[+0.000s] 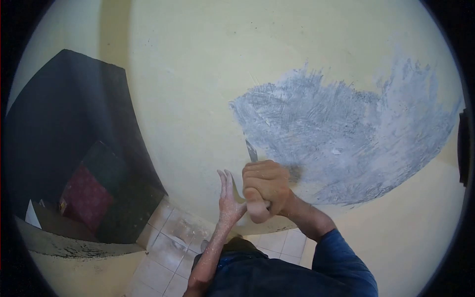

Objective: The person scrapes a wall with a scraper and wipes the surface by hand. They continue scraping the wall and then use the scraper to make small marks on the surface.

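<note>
Against the yellowish wall (198,99), my right hand (267,188) is closed round the handle of a scraper (252,151). The narrow metal blade points up, at the lower left edge of a large rough grey-white patch (316,128) on the wall. Just left of it, my left hand (230,200) has its fingers stretched upward and apart from the thumb, with whitish dust on the skin. Its thumb side is close to the base of my right fist; whether they touch is hard to tell.
A dark recess (54,109) opens at the left, with a red patterned item (86,198) and a white-edged piece (33,215) low inside. Dusty floor tiles (170,252) lie below. A dark object (464,148) stands at the right edge.
</note>
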`<state>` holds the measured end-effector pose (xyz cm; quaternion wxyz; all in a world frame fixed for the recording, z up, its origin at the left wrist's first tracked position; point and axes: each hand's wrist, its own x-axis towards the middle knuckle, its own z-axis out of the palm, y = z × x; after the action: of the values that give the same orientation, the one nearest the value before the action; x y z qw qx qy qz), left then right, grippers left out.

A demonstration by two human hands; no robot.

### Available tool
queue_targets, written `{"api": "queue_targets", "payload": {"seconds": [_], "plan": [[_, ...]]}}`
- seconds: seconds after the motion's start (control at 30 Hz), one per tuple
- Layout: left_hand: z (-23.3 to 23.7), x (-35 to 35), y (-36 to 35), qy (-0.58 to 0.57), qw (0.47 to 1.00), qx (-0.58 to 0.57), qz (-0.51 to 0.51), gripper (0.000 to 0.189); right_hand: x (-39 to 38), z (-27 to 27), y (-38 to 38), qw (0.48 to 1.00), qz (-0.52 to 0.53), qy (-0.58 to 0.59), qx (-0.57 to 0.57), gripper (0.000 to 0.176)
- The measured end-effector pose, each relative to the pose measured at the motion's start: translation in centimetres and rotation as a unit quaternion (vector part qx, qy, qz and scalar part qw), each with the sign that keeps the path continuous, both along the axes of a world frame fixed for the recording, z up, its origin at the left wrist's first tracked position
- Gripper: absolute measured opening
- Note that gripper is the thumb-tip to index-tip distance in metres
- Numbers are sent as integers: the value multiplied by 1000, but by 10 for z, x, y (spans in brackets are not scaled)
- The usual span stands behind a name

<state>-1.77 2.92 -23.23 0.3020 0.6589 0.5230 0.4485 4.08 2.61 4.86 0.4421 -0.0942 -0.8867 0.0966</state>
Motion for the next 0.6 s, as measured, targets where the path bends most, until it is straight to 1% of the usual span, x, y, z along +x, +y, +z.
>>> {"api": "queue_targets", "payload": {"seconds": [0.03, 0.07, 0.1, 0.17, 0.2, 0.23, 0.33, 0.37, 0.47, 0.5, 0.53, 0.6], "plan": [[44, -9, -10, -30, 1000, 0, 3, 119, 1, 2, -5, 999, 13, 29, -13, 15], [69, -13, -13, -63, 998, 1, 6, 120, 4, 6, -13, 998, 26, 55, -25, 15], [67, -10, -6, -72, 997, 4, 6, 122, 5, 12, -14, 996, 43, 77, -32, 16], [52, -4, -8, -92, 996, -8, 10, 125, 7, 12, 2, 1000, -19, -2, -1, 20], [51, -3, -15, -75, 997, -16, 17, 126, 9, 5, 7, 998, -54, -35, 12, 23], [55, 0, -14, -59, 998, -15, 25, 127, 9, -3, 12, 998, 5, 3, -59, 23], [58, 0, -3, -41, 999, 9, 32, 127, 4, 7, -10, 993, 50, 88, -65, 9], [56, 0, -7, -39, 999, 11, 31, 127, 14, -6, 2, 998, -26, 57, -2, 7], [63, -3, -10, -48, 998, 23, 18, 127, 8, -14, 17, 998, 18, 9, -62, 6], [51, -1, -1, -102, 995, 8, -6, 127, 5, -7, 11, 997, 27, 45, -64, 9], [26, 5, 8, -158, 987, -12, -28, 127, 1, 2, -4, 994, 39, 78, -70, 11], [21, 6, 5, -166, 985, -44, -36, 127, 1, -4, -2, 993, 26, 87, -77, 14]]}}
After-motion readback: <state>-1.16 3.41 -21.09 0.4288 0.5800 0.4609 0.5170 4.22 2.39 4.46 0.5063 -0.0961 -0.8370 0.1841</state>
